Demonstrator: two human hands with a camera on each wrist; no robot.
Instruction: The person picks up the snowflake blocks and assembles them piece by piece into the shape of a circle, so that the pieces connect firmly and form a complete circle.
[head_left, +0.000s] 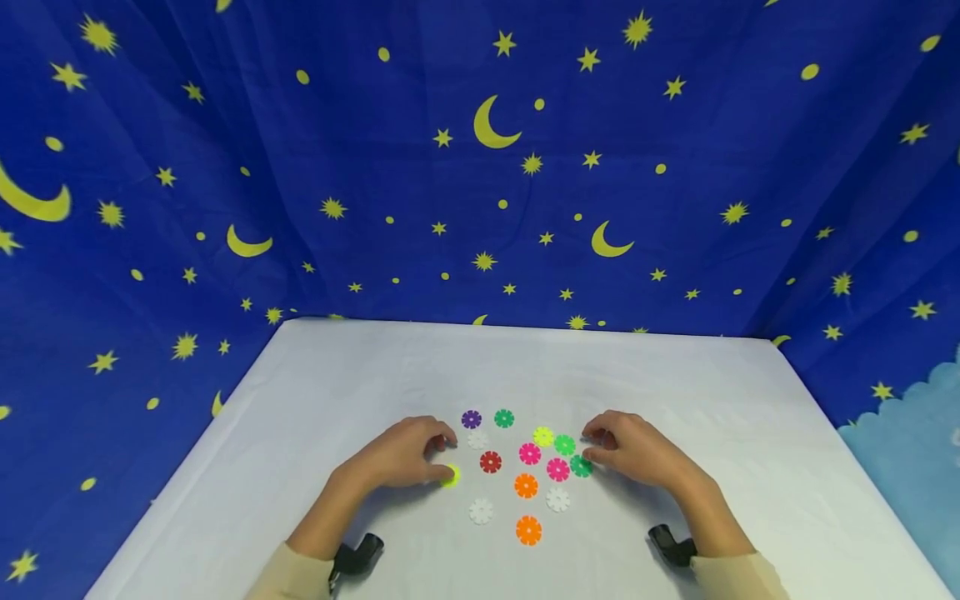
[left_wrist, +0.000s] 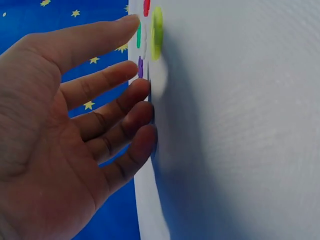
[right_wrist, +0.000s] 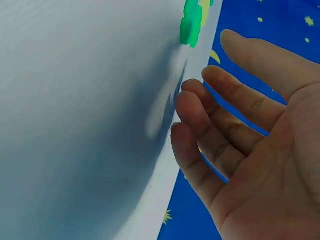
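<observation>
Several flat, notched plastic discs lie spread on the white table. My left hand [head_left: 408, 452] hovers at their left side with fingers loosely bent; in the left wrist view its palm is bare. Nearest its thumb is a yellow disc [left_wrist: 157, 34], partly hidden by the thumb in the head view. On the right my right hand [head_left: 632, 447] is held with relaxed fingers and nothing between them. Its fingertips are close to a dark green disc [head_left: 581, 466]. Between the hands are a red disc [head_left: 491, 462], a pink disc [head_left: 558, 470] and an orange disc [head_left: 527, 486].
A purple disc [head_left: 471, 419] and another green disc [head_left: 504, 418] lie farther back. Toward the front are a white disc [head_left: 481, 511] and a second orange disc [head_left: 528, 530]. Blue star-patterned cloth [head_left: 420, 183] hangs around the white table [head_left: 360, 358].
</observation>
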